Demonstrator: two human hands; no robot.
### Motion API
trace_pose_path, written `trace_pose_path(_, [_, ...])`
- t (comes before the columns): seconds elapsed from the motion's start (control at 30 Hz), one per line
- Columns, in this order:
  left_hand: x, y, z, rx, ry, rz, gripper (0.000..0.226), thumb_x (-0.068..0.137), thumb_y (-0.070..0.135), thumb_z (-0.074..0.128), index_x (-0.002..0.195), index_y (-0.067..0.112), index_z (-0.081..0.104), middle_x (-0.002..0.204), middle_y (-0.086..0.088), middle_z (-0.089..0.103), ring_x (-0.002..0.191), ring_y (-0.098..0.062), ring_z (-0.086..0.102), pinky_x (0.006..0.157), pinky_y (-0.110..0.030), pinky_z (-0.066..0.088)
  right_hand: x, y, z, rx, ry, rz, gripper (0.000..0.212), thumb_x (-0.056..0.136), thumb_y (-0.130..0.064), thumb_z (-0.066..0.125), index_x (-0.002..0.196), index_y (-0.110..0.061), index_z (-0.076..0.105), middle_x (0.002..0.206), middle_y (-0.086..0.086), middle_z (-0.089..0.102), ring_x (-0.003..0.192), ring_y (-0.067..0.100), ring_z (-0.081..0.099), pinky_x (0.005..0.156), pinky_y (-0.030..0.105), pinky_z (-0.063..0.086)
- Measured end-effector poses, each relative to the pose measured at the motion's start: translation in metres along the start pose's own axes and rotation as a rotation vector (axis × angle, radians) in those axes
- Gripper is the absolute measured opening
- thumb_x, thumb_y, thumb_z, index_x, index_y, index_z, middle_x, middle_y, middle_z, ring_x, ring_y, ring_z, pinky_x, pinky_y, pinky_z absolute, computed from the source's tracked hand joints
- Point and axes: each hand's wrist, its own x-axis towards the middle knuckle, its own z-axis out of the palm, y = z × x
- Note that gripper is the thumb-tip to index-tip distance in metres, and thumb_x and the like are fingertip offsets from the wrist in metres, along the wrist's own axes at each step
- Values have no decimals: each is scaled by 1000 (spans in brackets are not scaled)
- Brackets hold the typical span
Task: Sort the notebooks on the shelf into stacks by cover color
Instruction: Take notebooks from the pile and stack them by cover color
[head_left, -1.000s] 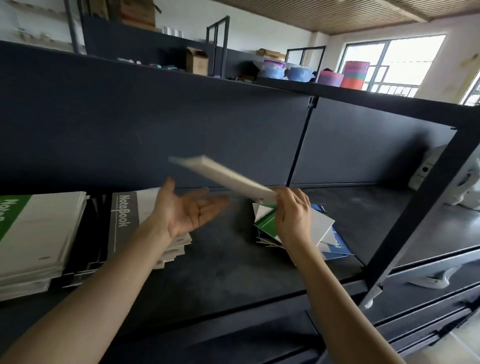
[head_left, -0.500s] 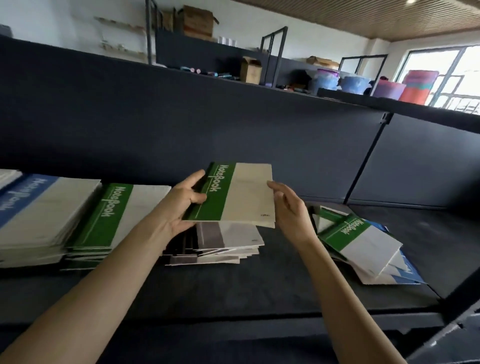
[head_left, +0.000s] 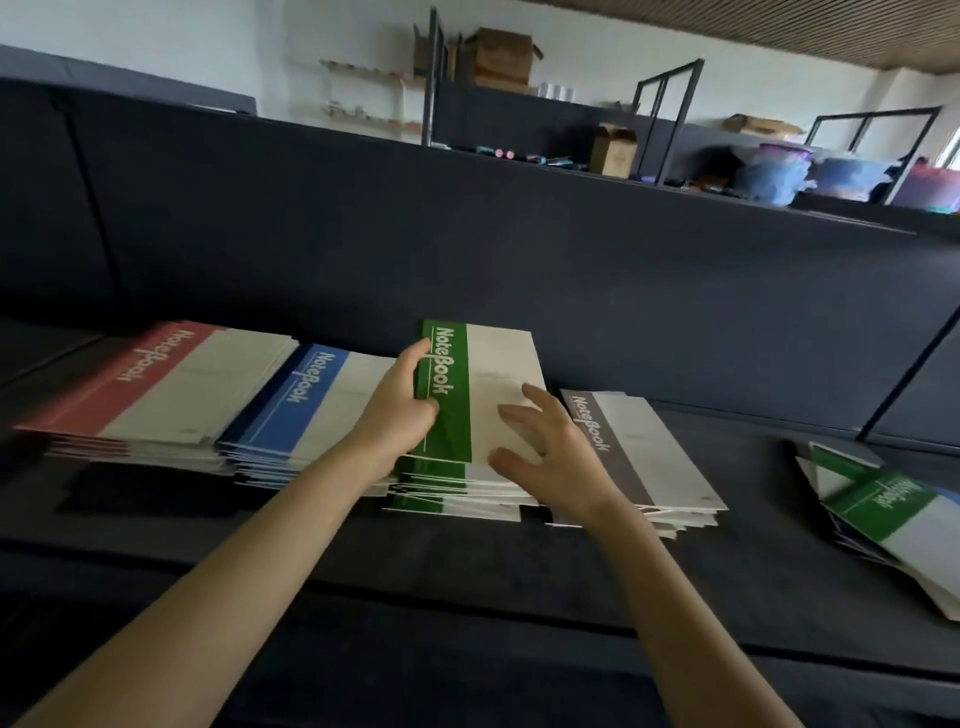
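A green-and-white notebook (head_left: 483, 384) lies on top of the green stack (head_left: 452, 493) on the dark shelf. My left hand (head_left: 397, 410) holds its left edge, thumb on the green band. My right hand (head_left: 545, 447) hovers over its right side with fingers spread, holding nothing. To the left lie a red stack (head_left: 156, 384) and a blue stack (head_left: 311, 400). A grey stack (head_left: 639, 447) sits to the right of the green one. At the far right is a loose mixed pile (head_left: 883, 509) with a green notebook on top.
The shelf's dark back panel (head_left: 467, 249) rises right behind the stacks. A slanted black upright (head_left: 914, 374) stands at the right. Bare shelf surface (head_left: 467, 561) runs in front of the stacks. Boxes and tubs sit on far shelves.
The green notebook went from being held in the air by both hands down onto the green stack. My right hand has let go of it and opened. The view swung left.
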Motion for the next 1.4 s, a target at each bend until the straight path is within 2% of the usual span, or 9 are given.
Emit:
trace_pose_path(0.13, [1,-14,-4,492,-48,152,57,89,3,58,142,14,38,143,-7,27,124,-22,43,92,-24,43,8,5,24,-202,-15,96,59,85,-38,64,137,-15,47,155,1,13,136,26,31,109,43,33])
trace_pose_path(0.3, [9,-28,7,803,-172,245,46,93,13,56,137,10,46,151,-14,23,136,-31,30,110,-38,28,12,3,36,-391,4,153,44,90,-32,56,130,-11,55,150,10,28,134,31,31,108,36,29])
trace_pose_path(0.47, [17,-42,18,1073,-313,284,39,100,22,40,137,11,46,148,-12,34,141,-35,18,117,-44,12,13,0,48,-472,-50,154,57,82,-38,25,98,-1,64,102,18,60,102,36,54,90,38,37])
trace_pose_path(0.7, [16,-42,30,1153,-261,295,26,98,22,39,116,9,53,126,-6,52,121,-25,44,99,-40,38,10,10,46,-497,-102,121,64,84,-44,14,104,-7,62,107,13,60,104,35,53,91,45,43])
trace_pose_path(0.8, [12,-40,38,1188,-206,280,24,96,19,42,116,9,52,123,-5,54,116,-23,49,94,-36,43,8,12,41,-498,-140,92,57,87,-41,21,110,-7,60,117,12,58,113,33,50,99,45,39])
trace_pose_path(0.93, [9,-26,56,1208,-191,268,17,94,20,44,103,11,55,111,-7,61,102,-25,57,72,-32,42,2,19,20,-438,-126,49,28,93,-21,42,101,-1,61,107,15,59,105,33,51,90,47,42])
trace_pose_path(1.07, [11,-15,99,1122,-238,285,29,96,35,41,108,12,53,114,-6,59,103,-26,57,74,-33,46,-12,53,-23,-419,-1,21,31,90,-16,48,116,-6,61,123,12,56,119,29,46,99,43,40])
trace_pose_path(1.27, [3,10,200,1039,-265,431,37,97,35,39,126,15,50,131,-3,51,119,-25,49,87,-36,45,-53,138,-115,-558,160,261,38,92,-22,50,128,-12,55,130,8,54,125,28,43,104,35,35])
trace_pose_path(1.4, [-4,24,267,1025,-352,487,42,98,38,36,132,16,46,137,-2,47,124,-22,45,92,-36,42,-89,191,-171,-639,194,593,35,96,-28,40,126,-13,50,133,10,47,127,31,36,102,41,33])
